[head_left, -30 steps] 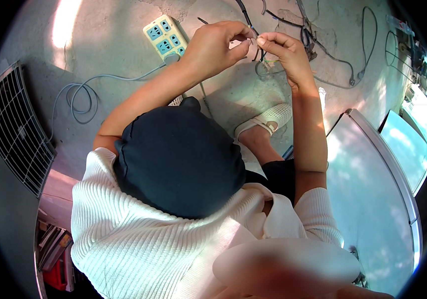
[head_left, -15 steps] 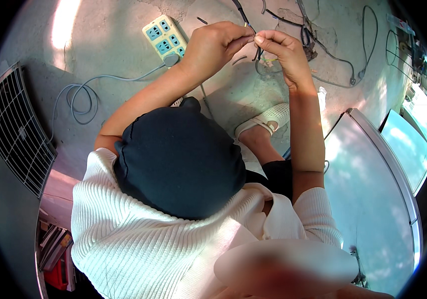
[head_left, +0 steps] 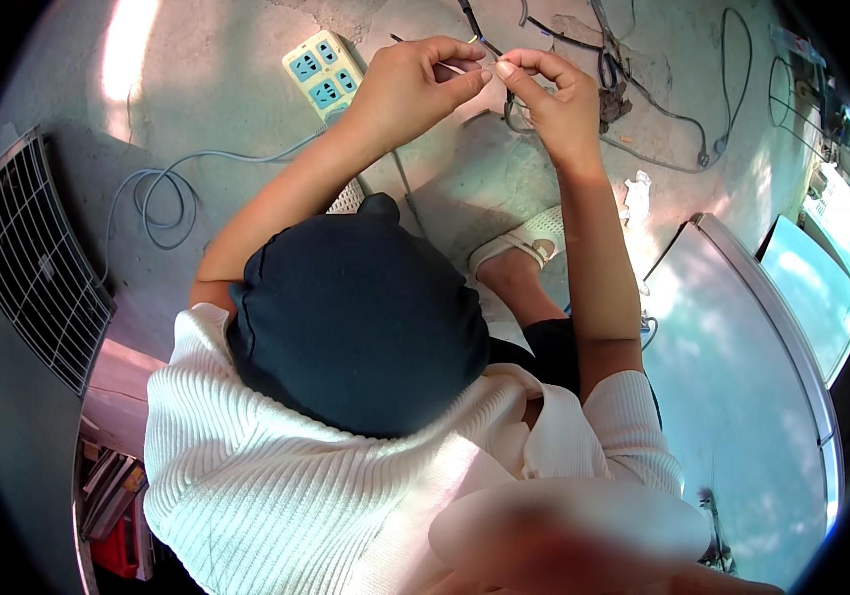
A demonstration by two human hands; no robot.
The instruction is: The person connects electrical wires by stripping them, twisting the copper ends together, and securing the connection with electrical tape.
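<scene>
Both my hands work close together at the top of the view, fingertips almost touching. My left hand [head_left: 423, 91] is closed in a pinch on a thin wire. In a similar pinch, my right hand [head_left: 562, 107] grips a wire end just beside it. A black cable [head_left: 471, 20] comes down from the top edge to my fingertips, its thin inner wires baring near the left fingers. Under the right hand a dark length of cable [head_left: 512, 111] hangs or lies bent. The exact joint between the fingertips is too small to make out.
A cream power strip [head_left: 318, 74] with blue sockets lies left of my hands, its grey cord [head_left: 172, 171] looped on the concrete floor. More dark cables [head_left: 678, 119] lie to the right. A wire rack [head_left: 33, 258] stands far left, a pale panel [head_left: 742, 397] at right.
Both hands have shifted slightly left and up. My left hand has turned, its fingers showing more, and my right hand has moved left with it.
</scene>
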